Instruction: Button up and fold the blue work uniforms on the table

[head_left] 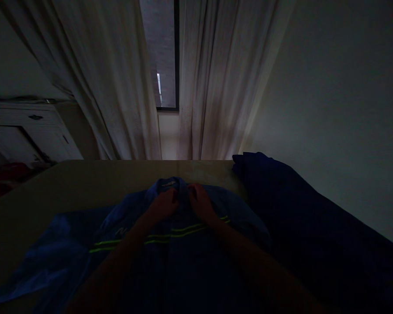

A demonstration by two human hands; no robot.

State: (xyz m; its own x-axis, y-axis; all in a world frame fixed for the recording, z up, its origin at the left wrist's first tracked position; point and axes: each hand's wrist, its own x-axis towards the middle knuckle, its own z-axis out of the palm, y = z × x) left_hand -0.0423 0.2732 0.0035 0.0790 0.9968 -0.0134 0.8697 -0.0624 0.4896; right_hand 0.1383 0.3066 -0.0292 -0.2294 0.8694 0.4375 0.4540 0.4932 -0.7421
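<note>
A blue long-sleeved shirt (196,253) with yellow-green stripes across the chest lies spread out, its collar away from me and one sleeve stretched to the left. My left hand (165,203) is closed at the collar's left side, fingers curled onto the cloth. Opposite it, my right hand (199,198) pinches the collar's right side near the front opening. A pale label shows inside the neck. The light is dim, so the fingertips and any button between them are hard to make out.
The shirt rests on a tan surface (94,179). Dark blue cloth (281,205) is heaped at the right, by the wall. Long curtains (118,78) hang around a narrow window (159,52) beyond. A white cabinet (29,131) stands at the far left, with red items near it.
</note>
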